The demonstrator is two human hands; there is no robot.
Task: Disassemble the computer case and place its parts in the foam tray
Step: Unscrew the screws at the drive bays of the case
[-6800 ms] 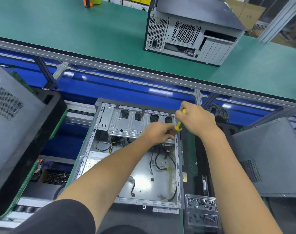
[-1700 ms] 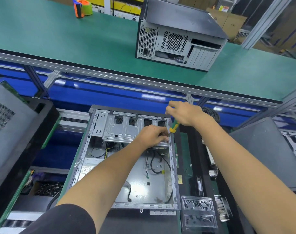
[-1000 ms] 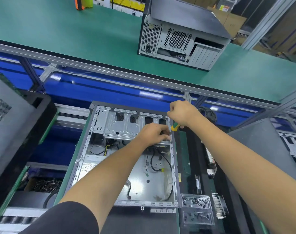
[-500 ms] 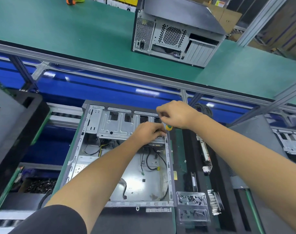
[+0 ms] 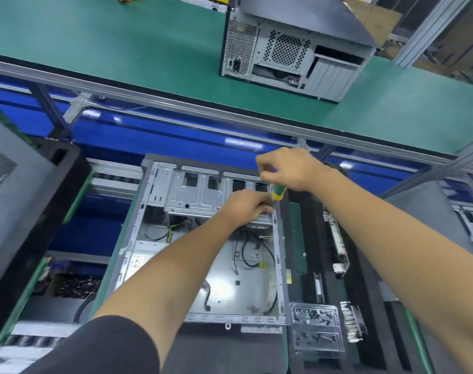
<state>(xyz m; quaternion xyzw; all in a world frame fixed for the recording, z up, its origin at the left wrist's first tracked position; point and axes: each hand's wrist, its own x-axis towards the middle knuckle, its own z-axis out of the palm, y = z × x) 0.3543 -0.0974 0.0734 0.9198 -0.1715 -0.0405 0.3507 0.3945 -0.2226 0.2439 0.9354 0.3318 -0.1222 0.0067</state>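
An open computer case [image 5: 203, 265] lies on its side in the middle near part of the view, with its inside facing up. In its far part sits a silver metal drive cage [image 5: 197, 195], and on the case floor lie some loose black cables [image 5: 257, 255].

The right hand [image 5: 289, 168] is curled around a screwdriver [image 5: 278, 192] with a green and yellow handle. The tool points down at the far right corner of the case, beside the drive cage. The left hand [image 5: 245, 207] rests on the right end of the drive cage, with its fingers bent, just beside the screwdriver tip. If these fingers pinch something small or only press on the metal, I cannot tell, because the fingertips are hidden.

Just right of the case stands a black foam tray [image 5: 365, 292]. In it lie a green circuit board [image 5: 297, 244] and, nearer, a clear plastic box [image 5: 315, 329] with small dark parts inside. A grey side panel [image 5: 429, 211] leans at the right edge of the view, and another grey panel with a vent grille [image 5: 8, 184] is at the left.

Far behind a blue conveyor [image 5: 149, 136], a second computer case [image 5: 292, 47] stands on the green worktop [image 5: 108, 44], with its back side towards the camera.
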